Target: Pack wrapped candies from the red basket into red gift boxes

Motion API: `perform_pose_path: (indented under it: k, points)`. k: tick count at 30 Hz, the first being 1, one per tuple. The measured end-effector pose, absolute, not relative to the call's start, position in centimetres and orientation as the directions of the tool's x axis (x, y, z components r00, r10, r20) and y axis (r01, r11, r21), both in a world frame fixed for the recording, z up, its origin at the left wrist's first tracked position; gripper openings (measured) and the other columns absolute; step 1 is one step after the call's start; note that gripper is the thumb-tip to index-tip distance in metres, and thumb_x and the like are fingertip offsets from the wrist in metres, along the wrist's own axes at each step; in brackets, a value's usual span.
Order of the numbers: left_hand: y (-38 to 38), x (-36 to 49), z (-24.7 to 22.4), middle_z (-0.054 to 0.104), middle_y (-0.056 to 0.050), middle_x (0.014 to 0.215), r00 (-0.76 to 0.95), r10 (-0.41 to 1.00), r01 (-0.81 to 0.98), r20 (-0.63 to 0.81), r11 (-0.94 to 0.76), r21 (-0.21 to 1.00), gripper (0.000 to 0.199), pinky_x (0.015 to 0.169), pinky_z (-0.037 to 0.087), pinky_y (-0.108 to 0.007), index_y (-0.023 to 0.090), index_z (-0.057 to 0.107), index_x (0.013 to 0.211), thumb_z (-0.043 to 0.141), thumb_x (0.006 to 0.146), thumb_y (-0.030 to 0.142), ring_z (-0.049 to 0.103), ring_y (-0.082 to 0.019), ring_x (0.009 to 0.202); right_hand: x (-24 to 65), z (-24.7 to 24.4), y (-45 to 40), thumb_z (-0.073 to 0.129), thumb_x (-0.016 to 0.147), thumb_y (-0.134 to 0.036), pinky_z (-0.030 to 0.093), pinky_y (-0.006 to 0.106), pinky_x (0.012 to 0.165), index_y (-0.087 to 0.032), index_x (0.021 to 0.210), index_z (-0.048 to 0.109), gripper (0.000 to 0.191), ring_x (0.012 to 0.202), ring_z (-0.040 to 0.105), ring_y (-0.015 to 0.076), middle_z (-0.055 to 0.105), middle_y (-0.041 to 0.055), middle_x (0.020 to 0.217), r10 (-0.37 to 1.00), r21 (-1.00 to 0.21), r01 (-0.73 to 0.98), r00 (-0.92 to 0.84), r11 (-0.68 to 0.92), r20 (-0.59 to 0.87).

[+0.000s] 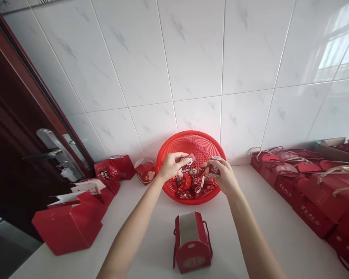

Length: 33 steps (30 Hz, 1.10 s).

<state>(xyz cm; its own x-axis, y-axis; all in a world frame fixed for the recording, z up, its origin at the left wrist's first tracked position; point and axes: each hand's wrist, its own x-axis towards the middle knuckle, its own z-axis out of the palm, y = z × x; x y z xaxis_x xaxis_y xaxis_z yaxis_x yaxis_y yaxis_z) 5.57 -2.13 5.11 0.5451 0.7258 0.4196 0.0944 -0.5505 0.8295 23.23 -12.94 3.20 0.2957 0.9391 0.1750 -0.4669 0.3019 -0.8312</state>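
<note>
A round red plastic basket (174,144) with slotted walls stands against the tiled wall, partly filled with red-wrapped candies (189,186). Over its left part, my left hand (173,164) pinches a small wrapped candy (191,158) between thumb and fingers. On the right side of the basket, my right hand (225,174) is closed on a red packet with a dotted border (214,166). Nearer to me, between my forearms, sits a small red gift box (193,248) with dark red cord handles; its top is open and its inside looks pale.
Several red boxes (66,228) with flaps up stand at the left, near a dark wooden door (11,116) with a metal handle. A small red bag (145,170) is beside the basket. Rows of red gift boxes (305,190) with rope handles line the right side of the white table (151,232).
</note>
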Motion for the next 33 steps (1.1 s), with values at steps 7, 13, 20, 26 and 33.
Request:
perform_pose_path:
  k: [7,13,20,26,33]
  points:
    - [-5.1,5.5,3.2,0.074,-0.008,0.101,0.440,0.806,-0.060,0.395,-0.412,0.909,0.045,0.084,0.057,-0.032,0.017,0.067,0.114,0.077,0.078,0.041,0.069,-0.022,0.096,21.2,2.4,-12.3,0.090,0.059,-0.035,0.049,0.027,0.059,-0.017,0.087,0.067,0.040,0.057,0.055,0.0130,0.064,-0.0014,0.062,0.968,-0.858,-0.462,0.203,0.227,0.146]
    - [-5.5,5.4,2.3,0.071,-0.003,0.088,0.467,0.797,-0.175,0.383,-0.342,0.923,0.043,0.081,0.055,-0.029,0.017,0.065,0.111,0.079,0.077,0.039,0.068,-0.017,0.085,20.7,1.6,-11.9,0.091,0.063,-0.039,0.047,0.024,0.056,-0.015,0.067,0.067,0.035,0.057,0.054,0.0113,0.061,-0.0004,0.058,0.973,-0.873,-0.434,0.157,0.223,0.171]
    - [-5.5,5.6,1.4,0.063,0.002,0.075,0.440,0.816,-0.310,0.375,-0.254,0.916,0.037,0.075,0.053,-0.026,0.018,0.070,0.098,0.086,0.070,0.036,0.063,-0.012,0.075,21.0,1.4,-11.9,0.094,0.056,-0.036,0.047,0.023,0.050,-0.017,0.066,0.069,0.033,0.054,0.054,0.0116,0.060,-0.0016,0.055,0.980,-0.864,-0.470,0.163,0.180,0.116]
    - [-5.5,5.3,1.4,0.069,-0.001,0.081,0.442,0.821,-0.295,0.360,-0.246,0.923,0.039,0.078,0.055,-0.027,0.019,0.073,0.103,0.086,0.071,0.037,0.066,-0.015,0.081,20.5,1.8,-12.2,0.094,0.055,-0.039,0.046,0.023,0.052,-0.016,0.064,0.068,0.036,0.053,0.053,0.0106,0.060,-0.0015,0.055,0.976,-0.873,-0.447,0.180,0.195,0.125]
    - [-6.0,5.0,1.6,0.078,-0.007,0.095,0.535,0.785,-0.152,0.312,-0.273,0.950,0.040,0.089,0.055,-0.036,0.015,0.077,0.100,0.082,0.073,0.045,0.071,-0.026,0.097,20.4,1.8,-12.1,0.091,0.060,-0.044,0.048,0.028,0.053,-0.017,0.069,0.067,0.037,0.054,0.056,0.0146,0.061,-0.0010,0.055,0.935,-0.884,-0.365,0.303,0.291,0.183]
